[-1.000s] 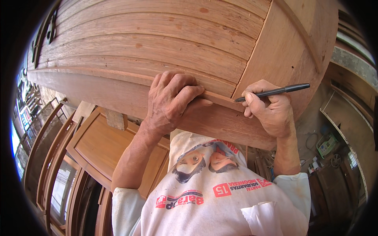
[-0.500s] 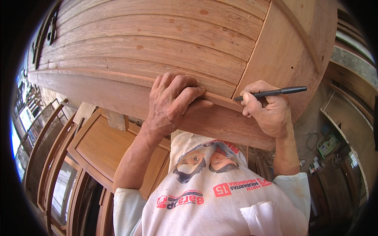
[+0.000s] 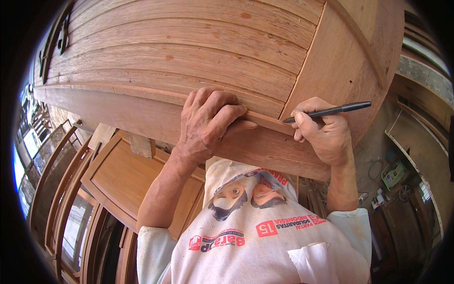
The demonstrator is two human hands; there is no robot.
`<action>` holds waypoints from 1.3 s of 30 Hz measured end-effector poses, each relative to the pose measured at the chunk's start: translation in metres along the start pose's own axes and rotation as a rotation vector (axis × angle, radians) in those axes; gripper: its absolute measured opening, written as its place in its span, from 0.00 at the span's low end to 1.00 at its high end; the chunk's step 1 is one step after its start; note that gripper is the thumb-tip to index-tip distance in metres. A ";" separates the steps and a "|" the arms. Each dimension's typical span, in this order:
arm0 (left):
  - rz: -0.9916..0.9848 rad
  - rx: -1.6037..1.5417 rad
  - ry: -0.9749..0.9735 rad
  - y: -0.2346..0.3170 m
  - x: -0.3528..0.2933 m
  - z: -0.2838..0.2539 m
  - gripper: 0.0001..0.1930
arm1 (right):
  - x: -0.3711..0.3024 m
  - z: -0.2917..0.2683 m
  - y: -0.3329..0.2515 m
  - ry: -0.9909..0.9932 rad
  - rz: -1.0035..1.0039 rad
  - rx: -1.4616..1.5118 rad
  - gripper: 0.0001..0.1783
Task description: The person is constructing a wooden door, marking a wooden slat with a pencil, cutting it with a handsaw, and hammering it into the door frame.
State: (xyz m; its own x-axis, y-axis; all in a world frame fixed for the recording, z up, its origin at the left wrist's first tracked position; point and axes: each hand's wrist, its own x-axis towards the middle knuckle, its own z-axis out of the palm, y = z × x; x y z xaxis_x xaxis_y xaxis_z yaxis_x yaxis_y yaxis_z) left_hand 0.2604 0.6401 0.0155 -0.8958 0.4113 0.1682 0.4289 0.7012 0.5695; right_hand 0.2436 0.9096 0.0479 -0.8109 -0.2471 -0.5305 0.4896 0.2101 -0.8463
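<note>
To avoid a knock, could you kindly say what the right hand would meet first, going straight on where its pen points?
Probably the wooden strip at the tip of the pen; whether they touch is unclear.

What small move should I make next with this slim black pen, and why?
Perhaps draw the slim black pen briefly along the narrow reddish-brown wooden strip: the right hand holds the pen in a writing grip, tip at or near the strip, and the left hand lies over it.
</note>
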 end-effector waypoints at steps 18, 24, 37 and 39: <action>0.013 0.003 0.013 0.012 0.002 0.009 0.15 | -0.009 -0.010 0.025 0.129 -0.262 0.184 0.05; 0.101 0.038 0.091 0.020 0.009 0.020 0.15 | -0.032 -0.003 0.056 0.522 -0.744 0.073 0.08; 0.176 0.074 0.135 0.036 0.013 0.037 0.13 | -0.083 0.055 0.096 0.870 -0.893 -0.516 0.12; 0.197 0.078 0.154 0.033 0.014 0.041 0.13 | -0.078 0.057 0.098 0.906 -0.926 -0.555 0.12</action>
State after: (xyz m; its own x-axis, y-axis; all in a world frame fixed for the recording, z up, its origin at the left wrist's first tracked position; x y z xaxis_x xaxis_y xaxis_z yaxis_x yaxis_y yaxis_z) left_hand 0.2666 0.6928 0.0035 -0.7987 0.4551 0.3935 0.5991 0.6619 0.4505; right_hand 0.3730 0.8953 0.0039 -0.7913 0.1420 0.5947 -0.3433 0.7017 -0.6243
